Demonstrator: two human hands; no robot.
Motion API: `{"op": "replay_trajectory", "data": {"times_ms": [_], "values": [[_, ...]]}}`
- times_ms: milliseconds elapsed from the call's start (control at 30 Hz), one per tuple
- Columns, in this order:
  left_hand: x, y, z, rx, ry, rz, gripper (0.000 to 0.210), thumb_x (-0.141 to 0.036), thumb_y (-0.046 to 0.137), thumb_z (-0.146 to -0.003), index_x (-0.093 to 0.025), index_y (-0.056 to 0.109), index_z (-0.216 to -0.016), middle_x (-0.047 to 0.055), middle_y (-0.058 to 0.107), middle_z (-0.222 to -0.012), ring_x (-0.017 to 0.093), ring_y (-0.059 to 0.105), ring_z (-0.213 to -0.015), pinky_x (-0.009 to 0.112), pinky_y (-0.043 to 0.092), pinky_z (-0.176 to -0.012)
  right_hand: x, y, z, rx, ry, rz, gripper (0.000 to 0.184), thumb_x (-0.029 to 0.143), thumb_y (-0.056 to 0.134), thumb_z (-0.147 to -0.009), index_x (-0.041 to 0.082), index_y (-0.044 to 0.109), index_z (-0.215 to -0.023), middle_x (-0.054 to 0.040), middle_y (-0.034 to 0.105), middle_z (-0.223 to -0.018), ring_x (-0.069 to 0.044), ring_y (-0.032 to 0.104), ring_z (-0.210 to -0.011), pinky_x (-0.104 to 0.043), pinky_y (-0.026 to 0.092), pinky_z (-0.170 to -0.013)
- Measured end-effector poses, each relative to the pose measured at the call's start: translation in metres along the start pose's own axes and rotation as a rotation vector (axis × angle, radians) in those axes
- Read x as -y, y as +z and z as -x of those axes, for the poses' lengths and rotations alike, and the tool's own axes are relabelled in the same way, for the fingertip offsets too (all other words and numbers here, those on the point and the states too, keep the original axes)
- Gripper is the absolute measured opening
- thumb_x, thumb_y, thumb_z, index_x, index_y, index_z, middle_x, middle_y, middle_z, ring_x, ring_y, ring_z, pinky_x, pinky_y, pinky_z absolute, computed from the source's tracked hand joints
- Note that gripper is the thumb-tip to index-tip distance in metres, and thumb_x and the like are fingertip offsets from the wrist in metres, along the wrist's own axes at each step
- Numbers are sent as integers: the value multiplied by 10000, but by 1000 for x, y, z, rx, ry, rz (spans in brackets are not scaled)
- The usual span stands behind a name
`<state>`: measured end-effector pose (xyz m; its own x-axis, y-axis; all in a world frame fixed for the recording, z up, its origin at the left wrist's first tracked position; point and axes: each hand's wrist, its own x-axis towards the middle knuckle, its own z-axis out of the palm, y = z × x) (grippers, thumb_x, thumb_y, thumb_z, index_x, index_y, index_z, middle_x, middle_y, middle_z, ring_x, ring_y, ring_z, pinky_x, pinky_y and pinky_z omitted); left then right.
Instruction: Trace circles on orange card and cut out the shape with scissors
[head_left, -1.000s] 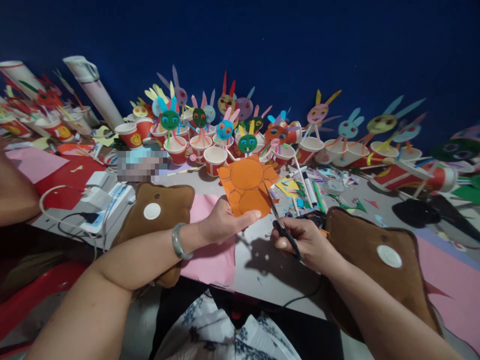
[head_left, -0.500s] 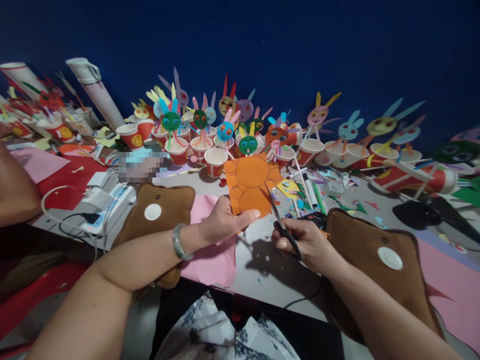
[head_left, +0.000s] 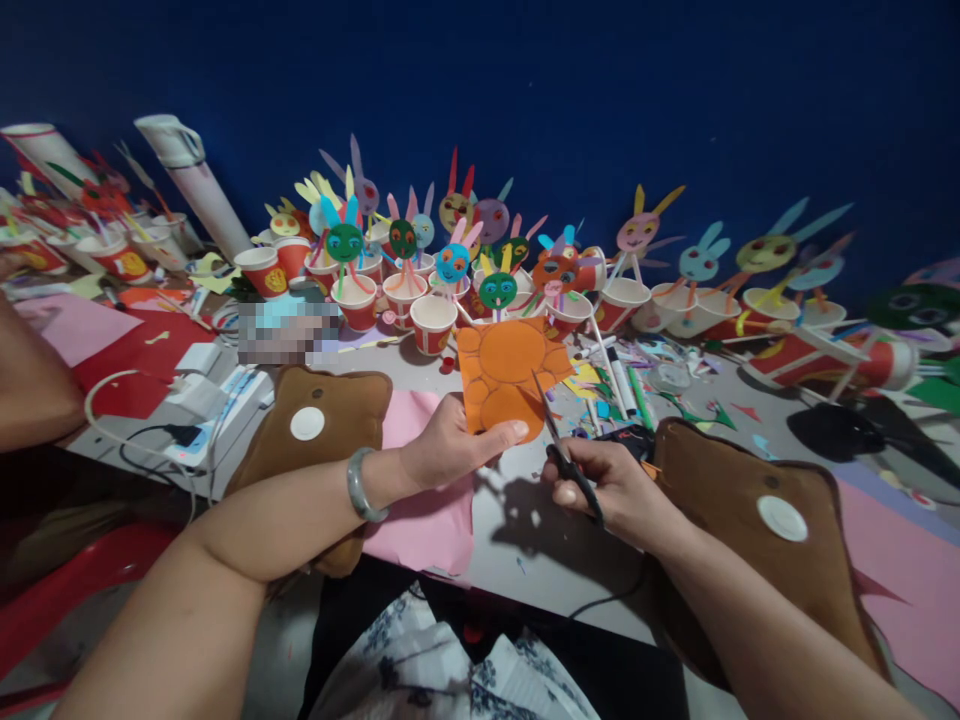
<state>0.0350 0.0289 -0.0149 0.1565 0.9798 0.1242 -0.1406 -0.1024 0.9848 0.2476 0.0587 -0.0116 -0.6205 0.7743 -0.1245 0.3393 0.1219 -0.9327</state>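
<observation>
My left hand (head_left: 457,440) pinches the lower edge of a sheet of orange paper (head_left: 512,352), thumb on top. Round outlines are drawn on the paper, and its right side is partly cut along curves. In my right hand (head_left: 604,485) is a pair of black-handled scissors (head_left: 574,475), fingers wrapped round the handles. The blades point up at the paper's right edge; I cannot tell how far apart they are. Under my left wrist lie pink paper (head_left: 427,530) and a brown cushion-like pad (head_left: 330,400) with a white disc.
Paper cups (head_left: 433,322) bearing paper rabbit heads line the back. Markers (head_left: 621,380) and paper scraps lie behind my right hand. A second brown pad (head_left: 727,520) is at right. A white power strip (head_left: 229,410) with cables and another person's arm (head_left: 34,370) are at left.
The orange paper has shifted slightly down and tilted a little away. My left hand has moved slightly right with it. The scissors stay at its right edge.
</observation>
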Motion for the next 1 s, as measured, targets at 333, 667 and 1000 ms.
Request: {"op": "replay_trajectory", "data": {"times_ms": [333,667,1000], "values": [[3,-1,-2,7,32,-5,197,-339,694,-818,-159,629,-769,-18,595,-674,71,496,-579,204,452,-562,0,-1,2,2,13,-14,612,758,763,-650,165,612,-658,17,513,-551,-101,420,-536,-230,330,-497],[-2,0,-1,-6,18,8,144,-287,687,-797,-163,629,-752,-33,586,-640,62,485,-550,197,445,-551,0,0,1,7,-2,-56,593,732,779,-660,166,603,-643,31,490,-527,-83,389,-503,-230,290,-467],[-7,1,-1,-6,-6,25,164,-297,673,-783,-166,594,-723,-44,549,-608,55,467,-524,190,412,-512,-4,-1,2,4,13,-56,578,719,788,-660,168,613,-651,33,502,-507,-85,400,-480,-229,285,-445]]}}
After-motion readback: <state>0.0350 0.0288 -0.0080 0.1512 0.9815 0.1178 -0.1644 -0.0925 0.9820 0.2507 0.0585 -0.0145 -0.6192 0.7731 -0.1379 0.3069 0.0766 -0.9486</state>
